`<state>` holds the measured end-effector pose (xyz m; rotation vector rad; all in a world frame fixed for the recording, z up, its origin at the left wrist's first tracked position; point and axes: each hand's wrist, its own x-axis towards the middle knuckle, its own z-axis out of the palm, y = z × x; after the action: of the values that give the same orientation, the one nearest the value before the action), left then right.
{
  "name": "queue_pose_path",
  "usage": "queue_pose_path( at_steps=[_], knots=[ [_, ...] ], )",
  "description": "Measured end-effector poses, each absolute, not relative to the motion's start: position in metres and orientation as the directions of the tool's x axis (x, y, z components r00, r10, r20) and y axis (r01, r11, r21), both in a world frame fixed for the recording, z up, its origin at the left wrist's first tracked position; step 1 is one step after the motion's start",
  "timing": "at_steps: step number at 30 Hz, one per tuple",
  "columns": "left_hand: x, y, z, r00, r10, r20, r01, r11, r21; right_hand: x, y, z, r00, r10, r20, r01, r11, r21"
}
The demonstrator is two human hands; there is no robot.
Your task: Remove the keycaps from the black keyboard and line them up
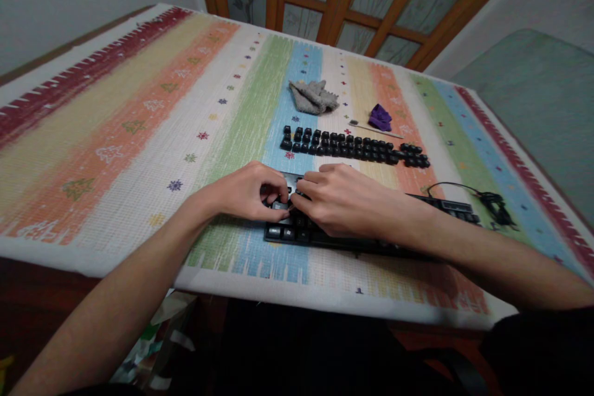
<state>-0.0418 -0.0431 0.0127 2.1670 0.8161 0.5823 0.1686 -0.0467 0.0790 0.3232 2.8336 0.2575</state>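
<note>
A black computer keyboard (304,235) lies on the table in front of me, its middle hidden under my right hand and wrist. At its left end, my left hand (253,192) is closed, thumb and forefinger pinching a dark keycap (279,205). Whether that keycap is on its switch or lifted off, I cannot tell. My right hand (331,198) rests over the keyboard just beside it, fingers curled and pressed down among the keys; what the fingertips hold, if anything, is hidden. Bare plate shows at the upper left of the keyboard (291,180).
Behind the keyboard, loose black keycaps (352,145) lie in rows. Farther back are a crumpled grey cloth (313,98), a purple cloth (380,117) and a thin stick-like brush (378,129). A coiled black cable (496,205) sits at the right. A striped tablecloth (223,130) covers the table.
</note>
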Motion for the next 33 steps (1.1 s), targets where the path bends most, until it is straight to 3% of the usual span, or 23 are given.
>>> queue_pose_path(
  at_steps=[6,14,20,26,33],
  knots=[
    [-0.042,-0.043,0.013,0.685,0.709,0.170,0.380,-0.546,0.747,0.164,-0.023,0.082,-0.922,0.223,-0.318,0.182,0.971,0.154],
    [-0.041,-0.045,0.018,0.682,0.716,0.148,0.398,-0.533,0.747,0.171,-0.007,0.056,-0.991,0.096,-0.094,0.079,0.983,0.167],
    [-0.051,-0.043,0.025,0.712,0.701,0.022,0.458,-0.489,0.742,0.176,0.009,0.041,-0.999,0.025,-0.043,0.018,0.988,0.153],
    [-0.058,-0.051,0.025,0.664,0.747,-0.033,0.521,-0.430,0.737,0.180,-0.001,0.043,-0.998,0.055,-0.015,0.051,0.979,0.199],
    [-0.058,-0.082,0.014,0.479,0.878,0.010,0.611,-0.342,0.713,0.187,-0.019,0.045,-0.992,0.120,0.036,0.125,0.962,0.243]
  ],
)
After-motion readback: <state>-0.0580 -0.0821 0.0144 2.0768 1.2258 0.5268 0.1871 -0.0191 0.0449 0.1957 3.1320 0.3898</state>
